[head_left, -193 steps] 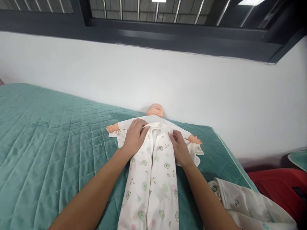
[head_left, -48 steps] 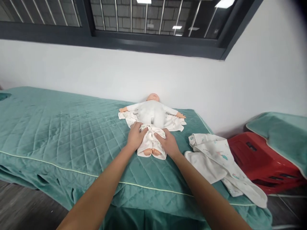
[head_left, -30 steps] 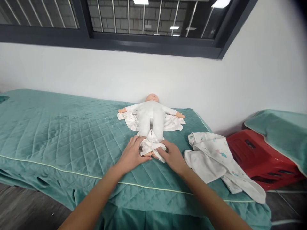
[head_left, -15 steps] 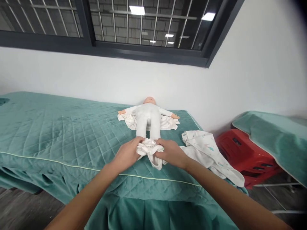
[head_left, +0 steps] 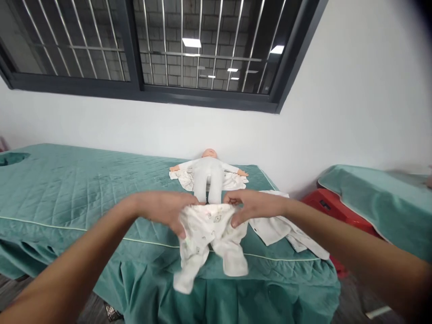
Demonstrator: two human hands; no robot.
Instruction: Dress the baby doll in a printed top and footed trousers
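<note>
A small pair of white baby pants [head_left: 211,231] with a faint print hangs from my two hands over the bed's front edge, its legs dangling. My left hand [head_left: 168,209] grips the waistband at its left end, thumb in front. At the right end, my right hand [head_left: 248,204] pinches the same waistband between thumb and fingers. Just beyond the pants lies a baby doll [head_left: 207,173] on its back, white-bodied, feet towards me and arms spread. Its feet are partly hidden behind the pants. Under the doll's arms a white printed cloth [head_left: 234,181] is spread.
A green quilted cover [head_left: 84,189] lies over the bed. More white clothing [head_left: 275,229] rests at its right front corner. To the right, red plastic stools [head_left: 332,207] stand beside another green-covered bed [head_left: 381,189]. A white wall [head_left: 135,123] and barred window are behind.
The pants were bunched between my hands and now hang unfolded with legs down. My hands have moved farther apart along the waistband. The view has tilted slightly upward.
</note>
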